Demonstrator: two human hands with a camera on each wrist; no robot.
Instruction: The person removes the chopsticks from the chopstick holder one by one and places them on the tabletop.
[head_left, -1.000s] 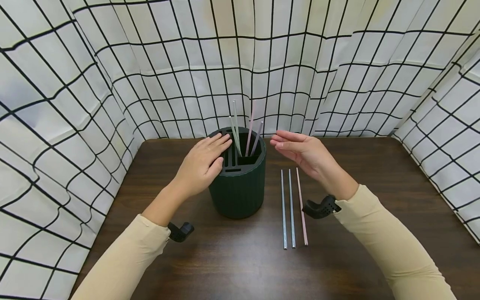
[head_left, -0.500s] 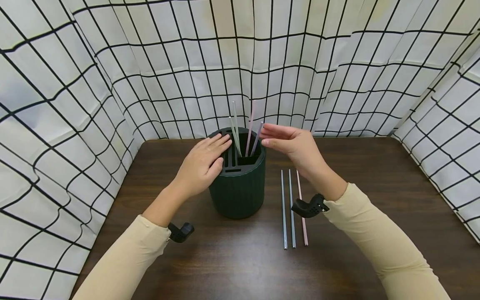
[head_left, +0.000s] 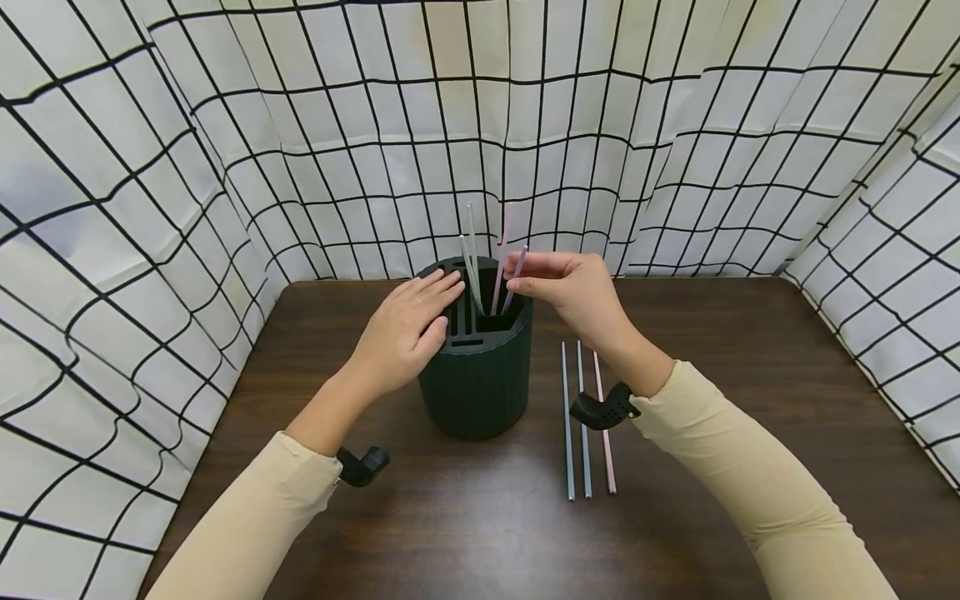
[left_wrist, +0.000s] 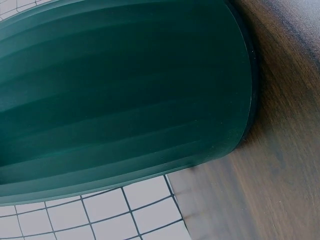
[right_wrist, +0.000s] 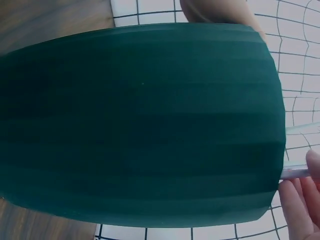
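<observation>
A dark green ribbed utensil holder (head_left: 474, 396) with a slotted black top stands upright on the table. My left hand (head_left: 401, 333) rests on the left of its top, fingers straight. With thumb and fingertips my right hand (head_left: 581, 296) pinches a purple chopstick (head_left: 508, 302), whose lower end is hidden inside the holder's large compartment. That pinch also shows at the edge of the right wrist view, where the chopstick (right_wrist: 295, 173) lies by the thumb. A pink chopstick (head_left: 498, 283) and two pale green chopsticks (head_left: 472, 271) lean in the same compartment.
Two blue chopsticks (head_left: 567, 433) and a pink chopstick (head_left: 608, 467) lie side by side on the dark wooden table (head_left: 450, 533), right of the holder and below my right forearm. A white grid-patterned curtain (head_left: 570, 108) closes off the back and sides.
My right hand has moved left from beside the holder to over its rim and now pinches the purple chopstick. My left hand has stayed on the holder.
</observation>
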